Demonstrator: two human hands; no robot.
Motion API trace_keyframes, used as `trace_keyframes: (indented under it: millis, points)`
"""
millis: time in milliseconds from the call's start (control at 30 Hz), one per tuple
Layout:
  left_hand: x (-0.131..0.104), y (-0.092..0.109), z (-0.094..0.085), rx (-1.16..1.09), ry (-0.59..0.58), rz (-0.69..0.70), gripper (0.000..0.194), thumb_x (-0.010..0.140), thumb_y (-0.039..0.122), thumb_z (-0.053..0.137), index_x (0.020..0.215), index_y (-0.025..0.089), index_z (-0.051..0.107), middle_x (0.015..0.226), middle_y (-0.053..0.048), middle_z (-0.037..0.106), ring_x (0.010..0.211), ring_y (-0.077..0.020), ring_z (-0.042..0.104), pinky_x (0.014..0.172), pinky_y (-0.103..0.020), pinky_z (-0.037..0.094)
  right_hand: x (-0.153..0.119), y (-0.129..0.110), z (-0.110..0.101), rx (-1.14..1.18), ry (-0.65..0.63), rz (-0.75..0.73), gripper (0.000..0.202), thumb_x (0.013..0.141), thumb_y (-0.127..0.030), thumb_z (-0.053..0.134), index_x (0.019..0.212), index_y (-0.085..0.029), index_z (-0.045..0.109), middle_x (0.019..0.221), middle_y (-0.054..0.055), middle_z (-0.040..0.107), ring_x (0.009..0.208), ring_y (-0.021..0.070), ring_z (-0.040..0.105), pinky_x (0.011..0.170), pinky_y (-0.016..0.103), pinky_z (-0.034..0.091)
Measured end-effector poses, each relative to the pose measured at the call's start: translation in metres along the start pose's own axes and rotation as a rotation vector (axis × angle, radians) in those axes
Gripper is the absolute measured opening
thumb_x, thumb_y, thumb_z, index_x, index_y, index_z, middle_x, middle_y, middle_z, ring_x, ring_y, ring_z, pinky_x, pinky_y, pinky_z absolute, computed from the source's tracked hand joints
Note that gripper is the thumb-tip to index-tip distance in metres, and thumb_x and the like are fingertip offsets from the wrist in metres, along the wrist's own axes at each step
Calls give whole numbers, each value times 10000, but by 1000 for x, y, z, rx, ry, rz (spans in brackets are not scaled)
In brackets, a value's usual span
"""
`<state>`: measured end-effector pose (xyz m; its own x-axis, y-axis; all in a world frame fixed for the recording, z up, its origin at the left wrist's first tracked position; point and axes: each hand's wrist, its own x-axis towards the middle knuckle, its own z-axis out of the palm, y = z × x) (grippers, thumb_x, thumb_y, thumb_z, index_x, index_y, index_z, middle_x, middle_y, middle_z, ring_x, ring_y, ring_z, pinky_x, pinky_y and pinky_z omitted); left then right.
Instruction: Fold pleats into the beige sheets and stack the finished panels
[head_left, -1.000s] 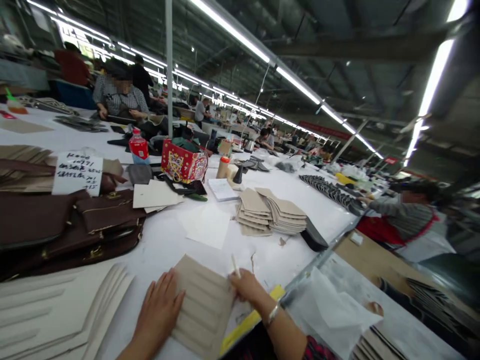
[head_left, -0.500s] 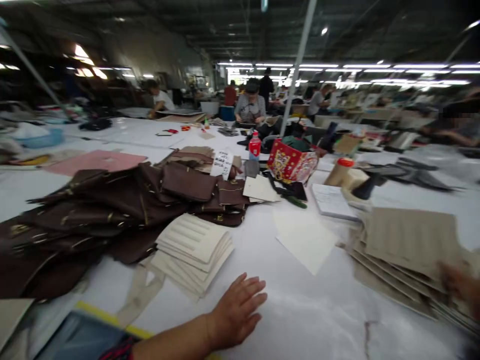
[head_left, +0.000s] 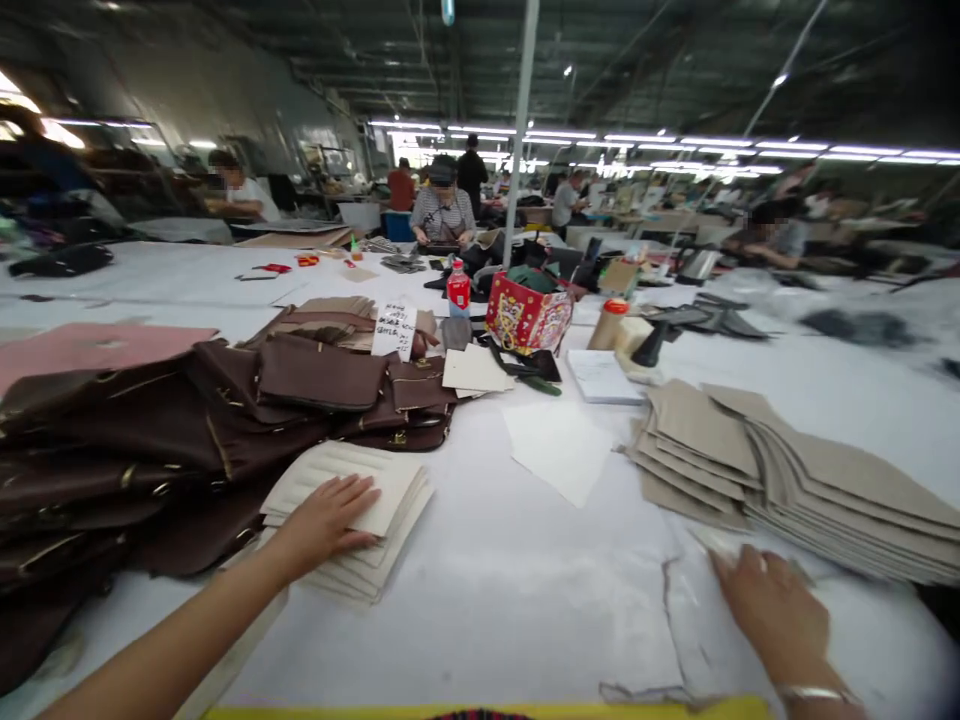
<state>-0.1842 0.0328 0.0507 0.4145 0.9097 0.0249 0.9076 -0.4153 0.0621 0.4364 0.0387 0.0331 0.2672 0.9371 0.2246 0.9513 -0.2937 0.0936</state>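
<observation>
My left hand [head_left: 330,520] lies flat with its fingers stretched over a stack of cream lined pieces [head_left: 405,530], touching the top one. On the right, my right hand [head_left: 776,610] is low over the table, its fingers bent downward. A pale, thin, blurred scrap [head_left: 716,541] shows at its fingertips; what they hold is unclear. Just beyond that hand, a fanned stack of beige-grey pieces [head_left: 840,470] spreads out. Dark brown leather bags [head_left: 322,372] with brass-coloured fittings are heaped behind and left of the cream stack.
A loose white sheet [head_left: 559,450] lies mid-table. Behind it are a notepad [head_left: 604,377], a red patterned box [head_left: 529,310], a red-labelled bottle [head_left: 458,288] and a handwritten card [head_left: 394,328]. A pink sheet [head_left: 97,350] lies left. Other people work farther back.
My left hand has moved left from the bare tabletop onto the cream stack. My right hand has left the beige-grey stack, which is now more fanned out. The view has turned right.
</observation>
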Motion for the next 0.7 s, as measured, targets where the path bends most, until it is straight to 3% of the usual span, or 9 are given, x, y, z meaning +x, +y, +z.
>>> trace_keyframes:
  millis: [67,133,200,267,367,467,567,633,700]
  points:
    - [1,5,1,-60,41,8,469,821,520,425,1207,268,509,1285,-46,488,1209,-240,406,1007,-406,295,-5,-19,-9,-57,99,-2,519,806,-476,342,1076,-78,538,1154,235,494,1056,389,462,881,522,337]
    - [1,14,-2,-144,72,-27,391,845,449,409,1169,275,542,1252,-34,522,1195,-237,424,1008,-414,292,-11,-55,-21,26,131,-106,536,814,-446,350,1158,-59,487,1250,224,429,1130,374,408,952,505,286]
    - [2,23,-11,-286,89,-79,377,797,448,485,1115,270,583,1221,-36,548,1181,-254,437,1015,-427,275,-20,-101,-35,247,58,-237,521,822,-438,354,1179,-79,476,1252,198,443,1156,328,405,969,453,305]
    - [3,24,-27,-474,118,-149,452,672,474,625,1068,256,608,1206,-43,559,1165,-259,451,1022,-398,276,-33,-151,-46,538,-144,-327,490,829,-455,356,1164,-122,489,1202,158,502,1101,261,480,925,376,380]
    - [-5,10,-56,-703,317,-477,492,611,494,662,1009,209,614,1150,-61,588,1124,-243,479,968,-335,353,-43,-228,-63,849,-466,-404,460,831,-470,374,1147,-159,498,1151,111,552,962,185,575,833,290,444]
    - [-36,3,-67,-856,463,-849,436,705,555,533,843,150,615,857,-82,660,888,-233,600,744,-326,487,-29,-301,-83,859,-478,-545,463,828,-446,411,1168,-141,489,1182,117,528,978,174,556,836,267,418]
    - [-79,29,-46,-1007,369,-986,464,731,573,493,681,121,587,606,-78,623,581,-202,617,515,-316,503,-1,-371,-101,684,-489,-773,419,863,-424,359,1086,-126,553,1086,111,583,944,186,550,805,275,396]
    - [-101,56,-23,-1184,352,-1071,398,742,507,535,762,114,594,749,-115,655,638,-202,639,551,-326,523,12,-413,-106,605,-555,-901,427,874,-439,334,979,-129,609,993,92,624,900,186,557,770,267,391]
    - [-113,80,-4,-1497,483,-1178,319,746,399,591,929,138,572,1000,-141,626,839,-211,637,692,-341,529,16,-445,-102,571,-633,-983,452,839,-504,389,923,-134,635,960,81,640,875,184,565,746,251,392]
